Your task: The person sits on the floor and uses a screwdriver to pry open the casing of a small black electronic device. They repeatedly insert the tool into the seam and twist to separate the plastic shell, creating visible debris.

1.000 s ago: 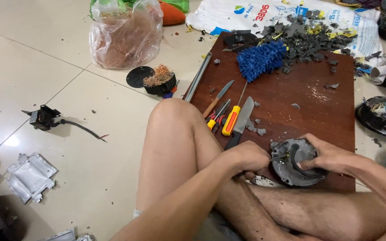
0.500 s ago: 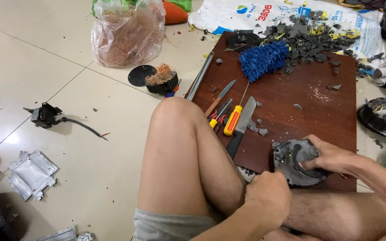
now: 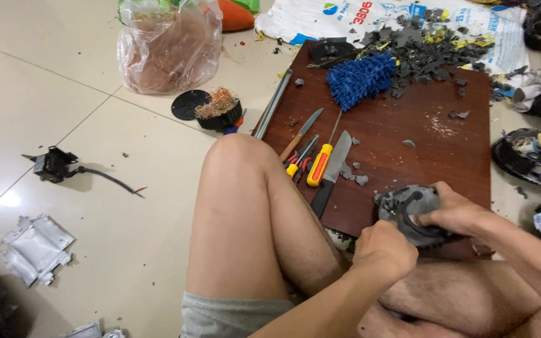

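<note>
A: Two hands, one item: round dark-grey plastic motor housing (image 3: 408, 213), near edge of the brown wooden board (image 3: 446, 150).

B: Grip?

A: Right hand (image 3: 455, 213) wrapped closed over it; left hand (image 3: 383, 250) fisted beside, contents hidden. Stage, as judged: prying apart; next needs steady bracing.

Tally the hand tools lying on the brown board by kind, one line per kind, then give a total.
Screwdrivers: 2, one yellow-handled, one wooden-handled
Knives: 1, black-handled knife
Pliers: 1, red and yellow grips
Brushes: 1, blue brush
Total: 5
All lie on the board, apart from the left hand and right hand at the dark round part.
</note>
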